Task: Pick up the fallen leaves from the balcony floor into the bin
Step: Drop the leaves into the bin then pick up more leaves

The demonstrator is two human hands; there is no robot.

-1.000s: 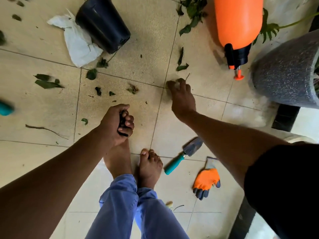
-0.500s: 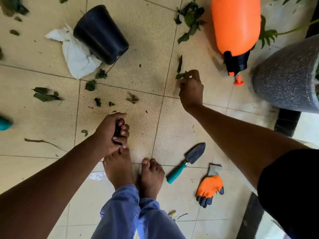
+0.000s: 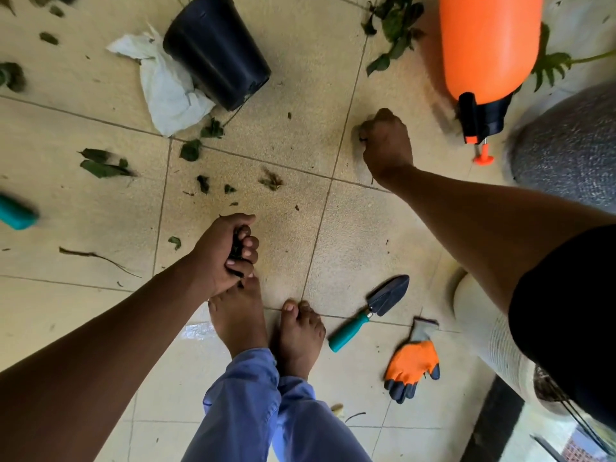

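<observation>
Current state, as we read it from the head view: collection of the fallen leaves is in progress and not yet complete.

Left hand (image 3: 226,251): we hold it clenched around a wad of dark leaves, above the floor (image 3: 350,248) and just ahead of our bare feet. We judge that this hand serves as temporary storage, so that several leaves can go to the bin in one trip.

Right hand (image 3: 386,141): we have it reached far forward and low, close to the orange sprayer (image 3: 486,45), with the fingers curled under. Something dark shows at the fingertips, most likely a leaf just gathered, so we read this hand as pinching a leaf, though the view of it is poor.

Location of the task items:
- A cluster of leaves (image 3: 393,25) lies at the far edge of the floor, beside the sprayer.
- Two long leaves (image 3: 103,163) lie toward the left edge.
- Small scraps (image 3: 213,158) lie in the middle of the floor, just in front of the black pot.
- The black pot (image 3: 216,51) lies tipped on its side, touching a crumpled white bag (image 3: 170,88). We cannot tell whether this pot is the bin.

Other items: a trowel (image 3: 370,311) and an orange glove (image 3: 411,365) lie near the right foot, well apart from the leaves, and do not obstruct collection. A grey planter (image 3: 573,145) stands at the right edge.

Next, we judge: the far cluster requires a longer reach past the sprayer.
</observation>
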